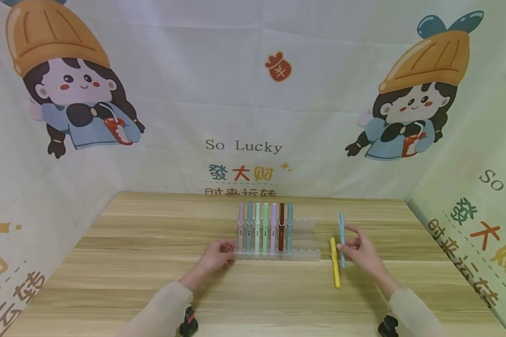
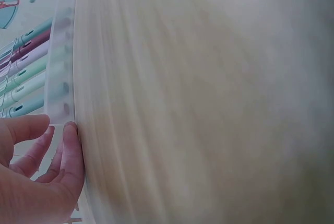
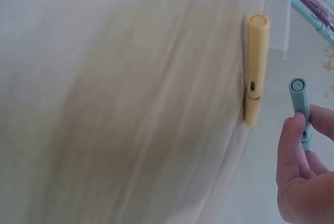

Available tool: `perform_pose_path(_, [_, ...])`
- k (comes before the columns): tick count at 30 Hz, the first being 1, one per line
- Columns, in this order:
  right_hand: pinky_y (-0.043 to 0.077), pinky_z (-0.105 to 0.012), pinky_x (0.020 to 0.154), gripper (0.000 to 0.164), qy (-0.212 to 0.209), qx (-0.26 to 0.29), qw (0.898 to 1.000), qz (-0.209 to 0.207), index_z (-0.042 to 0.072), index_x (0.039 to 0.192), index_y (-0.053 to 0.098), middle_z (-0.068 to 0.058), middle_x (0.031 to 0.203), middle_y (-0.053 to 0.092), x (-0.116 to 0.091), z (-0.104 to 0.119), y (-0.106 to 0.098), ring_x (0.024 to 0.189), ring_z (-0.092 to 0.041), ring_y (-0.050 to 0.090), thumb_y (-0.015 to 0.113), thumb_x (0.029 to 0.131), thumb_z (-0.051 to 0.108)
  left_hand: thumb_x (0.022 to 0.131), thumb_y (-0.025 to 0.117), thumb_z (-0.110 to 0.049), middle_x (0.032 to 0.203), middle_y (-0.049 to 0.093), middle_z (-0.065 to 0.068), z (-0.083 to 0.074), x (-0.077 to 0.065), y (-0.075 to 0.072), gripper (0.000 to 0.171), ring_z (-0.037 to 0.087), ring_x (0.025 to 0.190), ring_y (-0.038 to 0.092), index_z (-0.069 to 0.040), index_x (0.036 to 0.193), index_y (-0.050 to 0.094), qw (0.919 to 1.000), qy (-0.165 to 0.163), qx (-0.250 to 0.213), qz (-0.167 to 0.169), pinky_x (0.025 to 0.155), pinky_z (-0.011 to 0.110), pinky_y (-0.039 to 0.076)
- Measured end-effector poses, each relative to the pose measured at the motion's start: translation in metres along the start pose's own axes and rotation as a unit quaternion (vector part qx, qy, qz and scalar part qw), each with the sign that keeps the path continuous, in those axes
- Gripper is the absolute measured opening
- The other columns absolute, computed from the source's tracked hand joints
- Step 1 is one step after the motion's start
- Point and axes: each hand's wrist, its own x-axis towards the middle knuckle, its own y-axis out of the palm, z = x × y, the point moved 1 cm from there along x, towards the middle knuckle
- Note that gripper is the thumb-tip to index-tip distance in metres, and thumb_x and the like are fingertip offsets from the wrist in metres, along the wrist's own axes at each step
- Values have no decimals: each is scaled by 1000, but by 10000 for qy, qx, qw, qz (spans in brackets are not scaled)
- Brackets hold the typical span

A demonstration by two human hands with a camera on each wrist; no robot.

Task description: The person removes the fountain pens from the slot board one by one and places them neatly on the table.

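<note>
A clear pen stand [image 1: 308, 255] stands mid-table and bears several capped pens, in pink, blue, mint, green, purple, dark red and teal, side by side at its left. The left hand [image 1: 217, 255] holds the left end of the stand; in the left wrist view its thumb and fingers [image 2: 73, 151] are at the corner of the front ledge [image 2: 60, 78]. To the right of the stand, the right hand [image 1: 361, 250] pinches a light blue pen [image 1: 342, 234], tilted upright with its cap upward. A yellow pen [image 1: 335, 264] lies on the table just left of that hand.
The wooden table [image 1: 257, 299] ends at a printed cloth backdrop [image 1: 173, 93] behind and at the sides. Bare slots show in the right part of the stand. A black wrist device [image 1: 189, 322] sits on each forearm.
</note>
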Motion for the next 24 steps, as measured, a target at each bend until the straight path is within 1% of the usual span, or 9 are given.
perform_pose_path(5, [49,-27,54,51,118,-77,9996,229,-8,124,34,-16,80,58,-3,-8,-4,64,-21,57,59,80,-2,79,52,9,76,56,11,0,0,0,18,19,64,54,8,97,55,10000,14,-16,20,54,30,48])
perform_pose_path(11, [50,-29,54,52,447,-231,9973,542,-10,123,35,-13,79,58,-8,-14,-4,65,-21,58,61,80,1,79,52,8,76,56,9,1,0,1,18,18,64,54,7,96,55,10000,-41,20,-14,54,30,48])
perform_pose_path(13, [50,-29,53,52,498,-307,9964,612,-11,122,36,-12,77,57,-9,-15,-3,64,-21,57,62,79,1,79,52,8,76,56,9,0,0,1,17,18,65,54,7,96,55,10000,-53,49,-24,54,30,48])
perform_pose_path(18, [48,-29,51,52,696,-538,9936,703,-11,120,38,-11,76,55,-10,-17,-2,60,-18,53,64,78,4,79,53,8,75,56,9,-1,0,0,17,18,64,54,6,96,56,9999,-68,105,-31,53,30,48])
perform_pose_path(21, [49,-30,52,52,885,-624,9917,691,-9,120,39,-12,78,53,-11,-17,-2,62,-17,53,65,77,6,79,52,8,75,56,9,-1,0,0,17,18,64,54,7,96,56,9999,-39,125,-12,53,30,48])
perform_pose_path(24, [49,-31,53,52,934,-683,9906,727,-10,119,39,-13,80,53,-12,-16,-2,63,-17,53,65,77,5,80,52,8,75,56,9,-1,-1,0,17,19,64,54,7,96,55,9999,-27,123,3,53,30,48])
